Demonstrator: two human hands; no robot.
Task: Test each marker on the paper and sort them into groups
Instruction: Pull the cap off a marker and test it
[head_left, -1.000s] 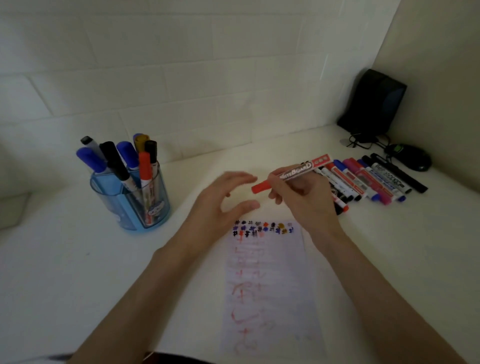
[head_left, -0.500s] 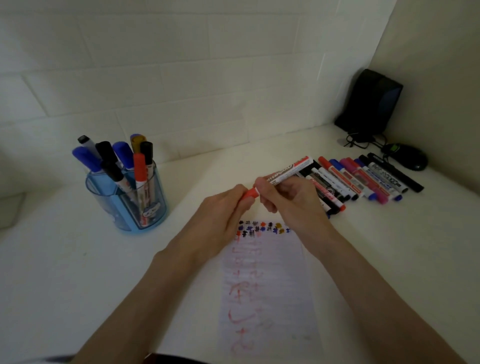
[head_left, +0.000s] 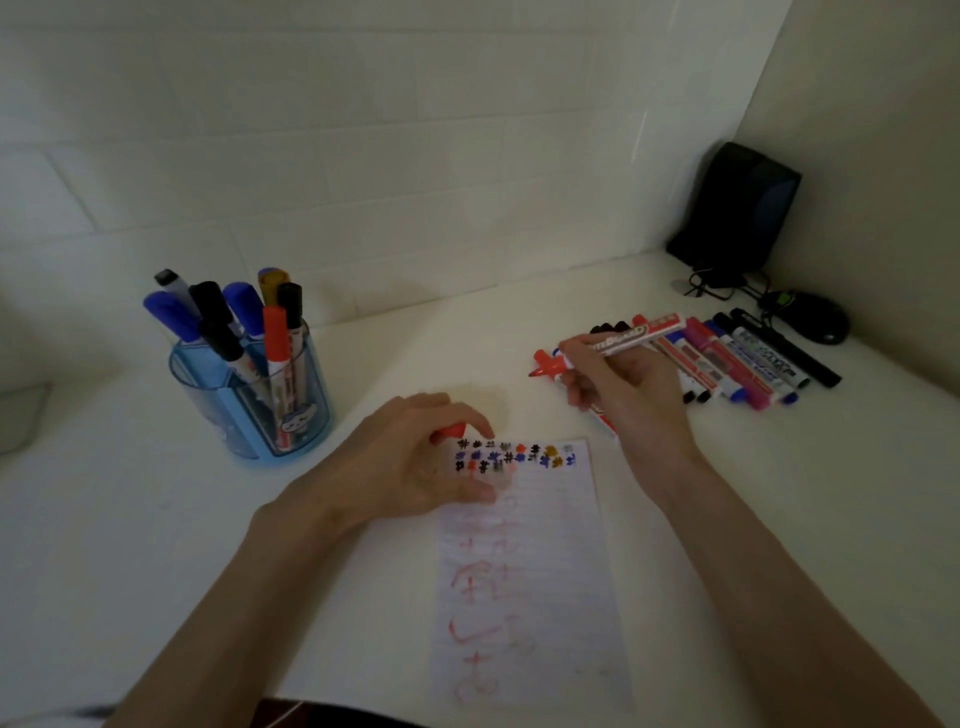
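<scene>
My right hand (head_left: 623, 384) grips a red whiteboard marker (head_left: 628, 336), uncapped, its red tip (head_left: 543, 364) pointing left above the desk. My left hand (head_left: 415, 462) holds the marker's red cap (head_left: 449, 432) in its curled fingers at the top left corner of the paper. The lined paper (head_left: 524, 571) lies in front of me with a row of small coloured test marks (head_left: 514, 454) along its top and faint red scribbles below. A row of markers (head_left: 737, 364) lies on the desk to the right, partly behind my right hand.
A blue transparent pen holder (head_left: 249, 400) with several markers stands at the left. A black speaker (head_left: 737, 208) and a black mouse (head_left: 810, 317) with a cable sit in the far right corner by the wall.
My left hand pulled the red cap off the marker and dropped to the paper's top corner. My right hand drew the uncapped marker to the right.
</scene>
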